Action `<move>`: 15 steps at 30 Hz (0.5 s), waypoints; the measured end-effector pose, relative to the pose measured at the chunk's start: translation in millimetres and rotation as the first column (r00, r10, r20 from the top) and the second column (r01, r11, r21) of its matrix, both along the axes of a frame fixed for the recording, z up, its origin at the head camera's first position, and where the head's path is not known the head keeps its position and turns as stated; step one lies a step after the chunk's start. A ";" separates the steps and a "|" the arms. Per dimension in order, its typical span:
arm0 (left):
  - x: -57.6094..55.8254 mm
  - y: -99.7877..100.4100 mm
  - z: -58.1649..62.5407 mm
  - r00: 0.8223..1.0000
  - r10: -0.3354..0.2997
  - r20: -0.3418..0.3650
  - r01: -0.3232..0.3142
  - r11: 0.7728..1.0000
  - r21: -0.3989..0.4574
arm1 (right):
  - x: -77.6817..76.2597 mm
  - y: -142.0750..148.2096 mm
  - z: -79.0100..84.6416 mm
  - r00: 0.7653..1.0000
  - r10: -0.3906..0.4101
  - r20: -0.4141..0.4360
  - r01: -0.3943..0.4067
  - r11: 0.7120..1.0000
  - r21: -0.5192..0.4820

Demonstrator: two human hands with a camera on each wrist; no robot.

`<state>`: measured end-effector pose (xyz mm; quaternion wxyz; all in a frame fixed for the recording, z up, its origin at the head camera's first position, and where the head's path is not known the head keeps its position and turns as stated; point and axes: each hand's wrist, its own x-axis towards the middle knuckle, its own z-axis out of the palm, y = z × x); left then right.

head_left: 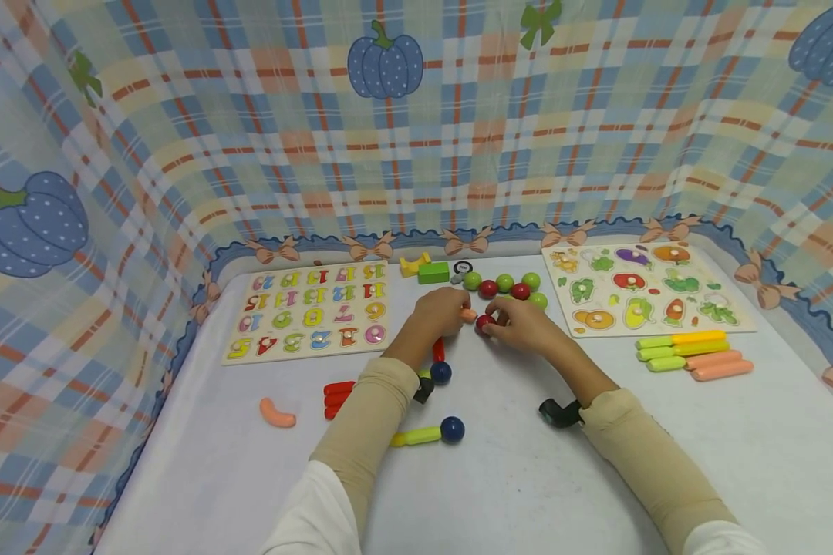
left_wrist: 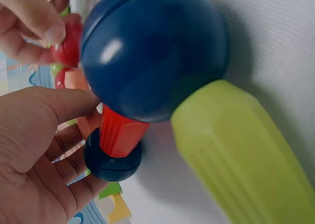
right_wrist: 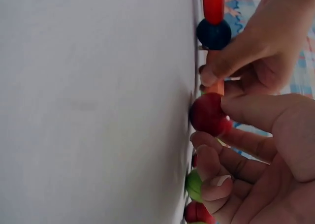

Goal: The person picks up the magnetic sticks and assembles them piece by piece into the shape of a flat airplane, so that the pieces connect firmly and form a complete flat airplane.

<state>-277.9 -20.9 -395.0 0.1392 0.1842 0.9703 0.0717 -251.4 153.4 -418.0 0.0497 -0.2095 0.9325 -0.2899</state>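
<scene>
My left hand (head_left: 443,310) pinches a peach-coloured stick (head_left: 468,314) between thumb and fingers. In the right wrist view this stick lies in line with a blue ball (right_wrist: 214,34) and a red stick (right_wrist: 213,5). My right hand (head_left: 524,324) pinches a red ball (head_left: 484,322) right at the peach stick's end. Close to the left wrist camera, a large blue ball (left_wrist: 152,51) with a yellow-green stick (left_wrist: 241,150) covers part of the work. Beyond my right hand lie several green balls (head_left: 531,280) and red balls (head_left: 520,291).
A number puzzle board (head_left: 305,312) lies left, a vegetable puzzle board (head_left: 649,289) right. Green and yellow blocks (head_left: 433,273) sit at the back. Coloured sticks (head_left: 722,366) lie at right, red sticks (head_left: 338,399) and a curved peach piece (head_left: 278,414) at left. A black elbow piece (head_left: 559,413) is near my right wrist.
</scene>
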 end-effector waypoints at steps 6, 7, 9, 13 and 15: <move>-0.5 -3.6 -2.9 1.000 -0.012 -0.008 0.012 1.000 0.026 | -0.7 -7.6 -0.5 0.999 -0.036 -0.009 0.036 0.999 0.023; -0.9 -4.5 -3.7 1.000 -0.013 -0.009 0.013 0.999 0.033 | 0.5 -6.9 0.8 0.999 -0.038 0.004 0.038 0.999 0.019; -1.6 -6.1 -4.9 1.000 -0.014 -0.015 0.015 0.999 0.045 | 4.4 -2.8 4.7 0.999 -0.035 0.015 0.035 0.999 0.014; -0.1 -6.7 -5.7 1.000 -0.011 -0.029 0.013 0.998 0.060 | 16.2 22.3 15.5 1.000 -0.024 0.017 0.023 1.000 0.019; 1.6 -5.6 -5.8 0.999 -0.015 -0.030 0.017 0.998 0.063 | 23.2 44.5 22.5 0.999 -0.040 0.013 0.039 0.998 0.044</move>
